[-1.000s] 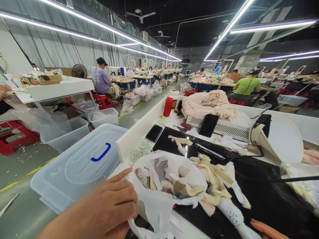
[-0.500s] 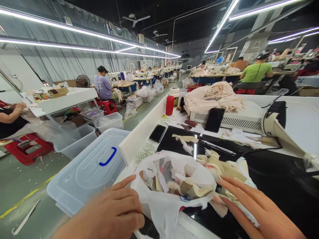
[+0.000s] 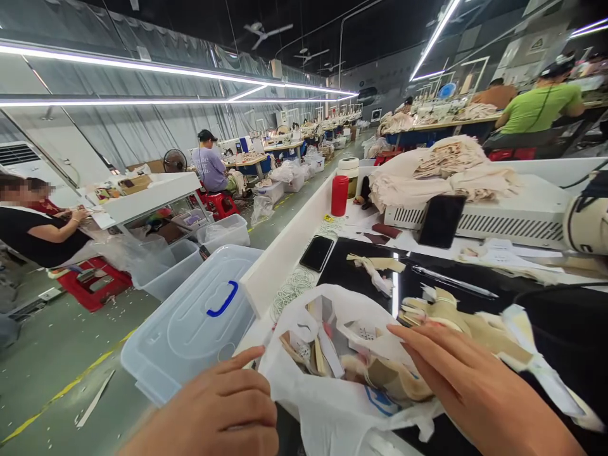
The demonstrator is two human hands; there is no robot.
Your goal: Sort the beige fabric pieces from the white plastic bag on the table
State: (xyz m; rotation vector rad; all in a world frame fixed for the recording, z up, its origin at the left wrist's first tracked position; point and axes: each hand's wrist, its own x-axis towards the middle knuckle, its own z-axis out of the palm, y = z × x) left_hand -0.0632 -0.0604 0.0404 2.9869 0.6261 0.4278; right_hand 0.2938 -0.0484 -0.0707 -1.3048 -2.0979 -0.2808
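Head view: white plastic bag (image 3: 327,411) at the near edge of the black worktop (image 3: 342,272), mouth open, filled with beige fabric scraps (image 3: 375,375); left hand (image 3: 223,411) at the bag's left rim, fingers curled, index finger stretched to the plastic, grip not discernible; right hand (image 3: 470,386) open and flat, fingers spread over the scraps at the bag's mouth; clear lidded bin (image 3: 190,323) just left of the worktop; phone (image 3: 317,253) and red bottle (image 3: 339,195) farther back.

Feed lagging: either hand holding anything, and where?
Left hand seems to pinch the white bag at its left rim; right hand lies flat on scraps, gripping nothing.
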